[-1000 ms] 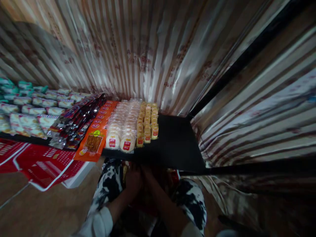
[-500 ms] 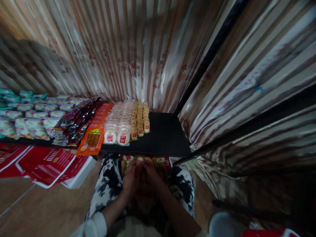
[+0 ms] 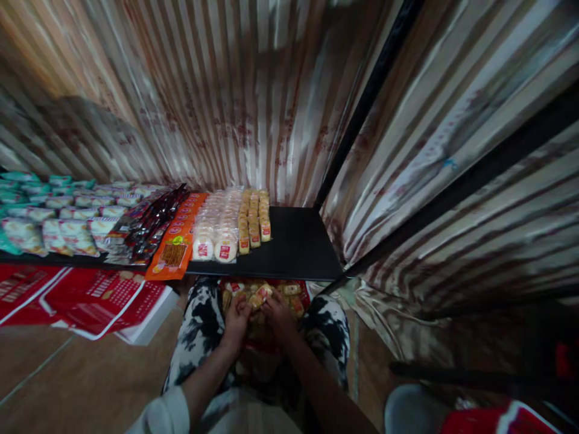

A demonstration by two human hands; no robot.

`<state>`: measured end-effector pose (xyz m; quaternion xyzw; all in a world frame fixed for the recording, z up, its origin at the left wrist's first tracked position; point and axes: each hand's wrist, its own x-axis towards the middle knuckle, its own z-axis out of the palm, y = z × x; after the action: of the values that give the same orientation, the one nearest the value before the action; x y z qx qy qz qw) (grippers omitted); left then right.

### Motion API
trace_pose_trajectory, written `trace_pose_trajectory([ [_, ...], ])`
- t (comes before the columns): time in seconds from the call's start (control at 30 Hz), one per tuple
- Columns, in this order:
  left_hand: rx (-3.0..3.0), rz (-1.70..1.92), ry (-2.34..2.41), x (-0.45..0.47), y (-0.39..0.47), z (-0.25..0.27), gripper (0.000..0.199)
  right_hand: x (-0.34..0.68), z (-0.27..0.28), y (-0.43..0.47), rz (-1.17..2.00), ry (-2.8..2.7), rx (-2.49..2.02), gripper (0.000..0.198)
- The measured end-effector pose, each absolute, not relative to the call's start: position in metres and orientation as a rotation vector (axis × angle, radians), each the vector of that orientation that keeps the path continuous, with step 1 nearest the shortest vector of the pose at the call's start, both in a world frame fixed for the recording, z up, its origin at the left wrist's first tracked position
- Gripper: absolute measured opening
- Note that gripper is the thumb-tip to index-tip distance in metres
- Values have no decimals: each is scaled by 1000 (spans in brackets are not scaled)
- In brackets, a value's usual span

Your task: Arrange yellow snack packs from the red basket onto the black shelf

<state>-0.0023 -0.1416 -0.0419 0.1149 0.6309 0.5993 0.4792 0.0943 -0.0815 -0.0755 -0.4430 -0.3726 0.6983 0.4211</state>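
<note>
Low between my knees, my left hand [image 3: 237, 317] and my right hand [image 3: 277, 313] meet over a red bag [image 3: 304, 293] full of small yellowish wrapped snacks. A small wrapped snack [image 3: 262, 294] with a red label is pinched in my right fingers. My left fingers are curled against another yellowish packet beside it; their exact grip is blurred. Just beyond, on the black shelf [image 3: 301, 241], stand three rows of yellow wrapped snacks [image 3: 254, 226]. Left of them are rows of round white wrapped crackers [image 3: 215, 235].
An orange snack bag [image 3: 174, 250], dark shiny packets [image 3: 145, 232] and white packets [image 3: 75, 235] line the shelf leftward. Under it lie red-and-white bags [image 3: 99, 301]. Black poles [image 3: 362, 114] and a striped curtain [image 3: 217, 90] enclose the back and right. A pale bucket [image 3: 409, 410] stands lower right.
My hands have parted slightly and a labelled snack now shows between them. More of the bag's contents is visible. The view has shifted a little.
</note>
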Motion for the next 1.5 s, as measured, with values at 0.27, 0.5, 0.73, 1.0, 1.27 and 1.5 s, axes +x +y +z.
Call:
trace_pose_trajectory([
  [0.27,758,1306,1859,-19,-121,-24,27,110,-63,-85,1727,-1116,-1247,47],
  [0.5,1450,1039,1850,-35,-100,15,35,131,-19,-58,880,-1858,-1248,39],
  [0.73,1594,1050,1746,-32,-71,40,41,126,5,-32,987,-1988,-1116,28],
  [1.0,1514,1275,1908,-18,-52,26,41,100,-9,28,992,-1633,-1262,27],
  [1.27,1457,1165,1915,-13,-18,-3,46,69,-20,73,1013,-1556,-1296,29],
  [1.5,1547,1153,1892,-13,-2,-9,50,61,-27,84,965,-1598,-1352,31],
])
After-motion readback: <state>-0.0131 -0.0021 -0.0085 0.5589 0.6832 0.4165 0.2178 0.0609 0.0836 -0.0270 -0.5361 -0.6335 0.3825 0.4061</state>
